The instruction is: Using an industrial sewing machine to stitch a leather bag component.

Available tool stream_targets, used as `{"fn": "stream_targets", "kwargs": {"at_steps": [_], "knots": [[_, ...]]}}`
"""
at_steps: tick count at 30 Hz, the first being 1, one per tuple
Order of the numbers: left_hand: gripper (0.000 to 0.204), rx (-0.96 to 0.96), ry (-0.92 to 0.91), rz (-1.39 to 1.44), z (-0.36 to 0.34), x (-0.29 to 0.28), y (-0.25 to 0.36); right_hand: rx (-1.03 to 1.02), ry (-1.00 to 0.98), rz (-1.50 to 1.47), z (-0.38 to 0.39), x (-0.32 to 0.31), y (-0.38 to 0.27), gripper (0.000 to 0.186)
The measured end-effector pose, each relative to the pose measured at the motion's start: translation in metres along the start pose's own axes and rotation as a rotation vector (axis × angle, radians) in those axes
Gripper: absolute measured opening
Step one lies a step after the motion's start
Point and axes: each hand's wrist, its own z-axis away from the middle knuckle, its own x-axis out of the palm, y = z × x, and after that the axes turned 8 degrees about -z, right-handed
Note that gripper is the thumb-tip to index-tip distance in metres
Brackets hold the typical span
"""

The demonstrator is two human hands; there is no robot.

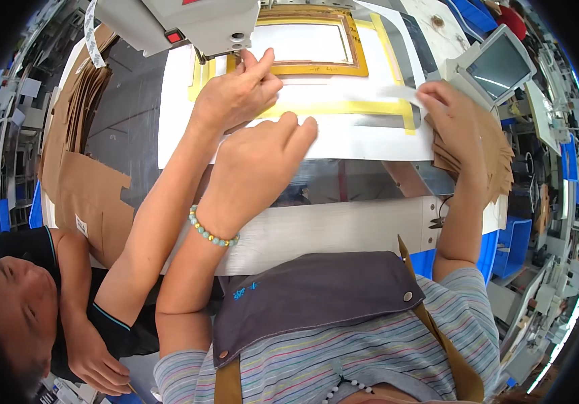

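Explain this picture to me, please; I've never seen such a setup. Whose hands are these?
It's one fisheye view from a camera on a person's head, looking down, so edges bend. The wearer's left hand, above a beaded bracelet, is curled; I can't tell whether it holds anything. Their right hand pinches a blurred pale strip. The other hand, near the grey machine head, is a co-worker's. On the work surface lie a white sheet with yellow bands, a yellow frame, and brown pieces at both sides.

One yellow frame [330,69], four hands [257,155] (two a co-worker's [72,279])
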Motion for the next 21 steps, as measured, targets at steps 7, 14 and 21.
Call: {"fn": "stream_targets", "kwargs": {"at_steps": [7,14,21], "knots": [[0.048,0.173,-0.357,-0.067,-0.019,0.040,0.019,0.041,0.193,-0.190,0.026,0.016,0.043,0.018],[0.049,0.082,-0.104,0.321,-0.018,0.058,0.066,-0.208,0.148,-0.247,0.030,0.037,0.045,0.014],[0.031,-0.107,0.005,0.536,-0.020,0.078,0.070,-0.566,0.033,-0.149,0.041,0.058,0.034,0.014]]}}
